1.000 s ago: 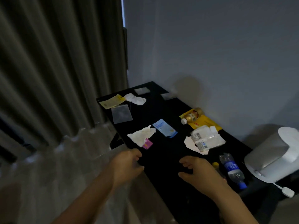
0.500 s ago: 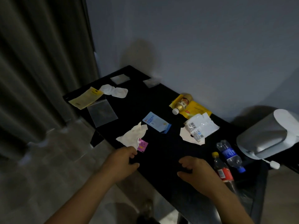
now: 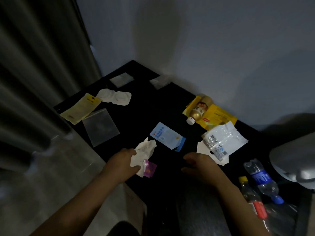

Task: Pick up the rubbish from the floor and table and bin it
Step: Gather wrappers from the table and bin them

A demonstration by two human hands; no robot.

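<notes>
Two hands show on my feed, both over the near edge of the black table (image 3: 153, 106). The left hand (image 3: 122, 165) pinches the crumpled white tissue (image 3: 144, 152) between thumb and curled fingers; I cannot tell whether it is lifted off the tabletop. A small purple sachet (image 3: 150, 169) sits just beside it. The right hand (image 3: 199, 165) hovers nearby, fingers loosely curled, holding nothing. Beyond them lies a blue sachet (image 3: 167, 136), and to its right a clear plastic packet (image 3: 223, 140). Near the wall a small gold bottle (image 3: 198, 111) lies on a yellow pouch (image 3: 216, 118). At the right end lie a blue-labelled bottle (image 3: 262, 179) and a red-labelled bottle (image 3: 254, 200).
</notes>
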